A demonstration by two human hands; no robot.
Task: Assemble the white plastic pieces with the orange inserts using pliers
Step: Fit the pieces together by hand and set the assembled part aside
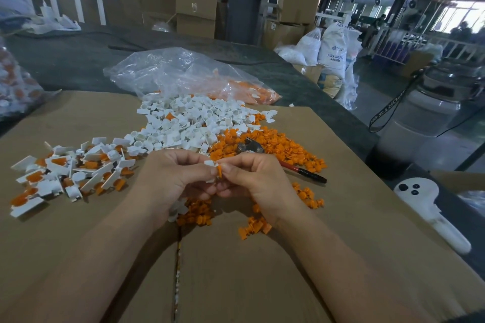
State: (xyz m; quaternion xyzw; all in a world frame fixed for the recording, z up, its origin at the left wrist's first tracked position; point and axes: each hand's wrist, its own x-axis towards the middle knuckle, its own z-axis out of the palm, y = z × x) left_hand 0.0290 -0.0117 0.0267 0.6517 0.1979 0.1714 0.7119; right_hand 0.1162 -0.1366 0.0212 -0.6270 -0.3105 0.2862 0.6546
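Just this side of the pliers (287, 164), the left hand (178, 176) pinched a white piece (210, 164), the right hand (257, 181) an orange insert (219, 172) against it. A finished pile (65, 176) lay left of the pliers; bigger loose heaps (283, 143) around them suggested much remained.

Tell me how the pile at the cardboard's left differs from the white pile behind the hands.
The left pile holds white pieces fitted with orange inserts; the middle pile is almost all plain white. The left pile is spread thin; the middle pile is heaped. The middle pile reaches the plastic bag; the left pile does not. Both rest on the cardboard.
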